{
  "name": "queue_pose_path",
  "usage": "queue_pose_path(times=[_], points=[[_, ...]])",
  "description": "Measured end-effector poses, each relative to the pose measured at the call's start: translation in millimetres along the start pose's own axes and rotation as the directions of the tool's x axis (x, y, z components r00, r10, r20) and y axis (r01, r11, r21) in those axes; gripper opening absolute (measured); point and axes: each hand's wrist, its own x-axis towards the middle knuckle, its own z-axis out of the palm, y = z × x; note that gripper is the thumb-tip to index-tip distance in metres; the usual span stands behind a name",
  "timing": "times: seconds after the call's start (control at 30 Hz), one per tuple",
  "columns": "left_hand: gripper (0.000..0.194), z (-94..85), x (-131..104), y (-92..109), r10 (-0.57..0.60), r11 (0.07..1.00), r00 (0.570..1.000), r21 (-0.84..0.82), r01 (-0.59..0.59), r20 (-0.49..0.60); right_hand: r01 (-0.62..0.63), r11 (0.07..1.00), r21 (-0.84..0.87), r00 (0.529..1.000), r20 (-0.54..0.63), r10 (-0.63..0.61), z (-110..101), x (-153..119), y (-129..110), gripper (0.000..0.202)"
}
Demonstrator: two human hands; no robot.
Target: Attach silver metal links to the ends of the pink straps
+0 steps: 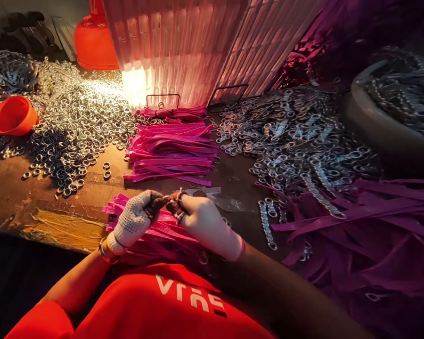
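So your left hand [133, 219] and right hand [203, 219] are sitting fingertip to fingertip with fingers curled, but I can't tell if you're actually gripping anything there. The near pink straps [162, 228] are lying right below your hands, long axis running left to right, slanting a bit nearer on the right, and your left hand is sitting closer to their left ends. Your red shirt [127, 301] is showing white lettering [179, 293], maybe starting with V, rest isn't reading clearly
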Motion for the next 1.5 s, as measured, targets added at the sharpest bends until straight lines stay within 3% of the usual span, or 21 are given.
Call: queue_pose_path(times=[0.07,0.13,0.2,0.27,0.37,0.47,0.6,0.73,0.87,1.0,1.17,1.3,1.37,1.5], points=[[0.034,-11.5,4,-1,-0.019,1.000,0.999,-0.020,0.018,-0.049,0.114,0.968,-0.223,0.993,0.025,-0.111,-2,29,11,0.012],[0.035,-21.1,5,-3,-0.076,0.993,0.994,-0.094,0.069,-0.075,0.215,0.893,-0.396,0.975,0.140,-0.173,0,60,20,0.016],[0.037,-27.5,5,-6,-0.124,0.979,0.987,-0.176,0.105,-0.099,0.253,0.835,-0.488,0.959,0.241,-0.149,3,83,26,0.018],[0.042,-31.0,6,-10,-0.164,0.960,0.982,-0.246,0.138,-0.090,0.251,0.824,-0.508,0.957,0.256,-0.134,4,93,27,0.020],[0.046,-33.3,10,-16,-0.224,0.912,0.974,-0.359,0.198,-0.033,0.303,0.863,-0.405,0.949,0.210,-0.234,-3,80,17,0.020],[0.041,-34.5,18,-18,-0.238,0.836,0.971,-0.514,0.189,-0.031,0.366,0.887,-0.282,0.924,0.222,-0.311,-10,45,2,0.017],[0.027,-32.8,19,-10,-0.183,0.771,0.982,-0.626,0.114,-0.047,0.324,0.923,-0.210,0.934,0.228,-0.276,-1,2,-11,0.013],[0.028,-24.6,9,7,-0.182,0.739,0.981,-0.648,0.183,0.069,0.217,0.976,-0.019,0.974,0.071,-0.215,7,-18,-10,0.013],[0.024,-8.6,1,19,-0.099,0.876,0.984,-0.457,0.156,0.146,0.170,0.981,0.092,0.978,-0.137,-0.157,-8,-32,-10,0.022],[0.037,9.9,-3,19,-0.055,0.967,0.967,-0.226,0.113,0.249,0.064,0.995,-0.076,0.965,-0.250,-0.081,-20,-41,-15,0.019],[0.037,21.8,-9,16,-0.062,0.984,0.958,-0.141,0.105,0.282,-0.014,0.943,-0.332,0.975,-0.216,-0.061,-22,-46,-19,0.015],[0.041,22.5,-12,18,-0.036,0.999,0.956,0.045,0.024,0.292,0.074,0.862,-0.501,0.970,-0.164,-0.179,-21,-52,-21,0.014],[0.039,22.1,-11,16,0.052,0.969,0.955,0.217,-0.119,0.292,0.116,0.826,-0.551,0.954,-0.171,-0.248,-18,-54,-20,0.018],[0.020,20.9,-5,6,0.275,0.760,0.919,0.521,-0.389,0.284,0.090,0.818,-0.567,0.951,-0.194,-0.239,-9,-55,-14,0.025]])
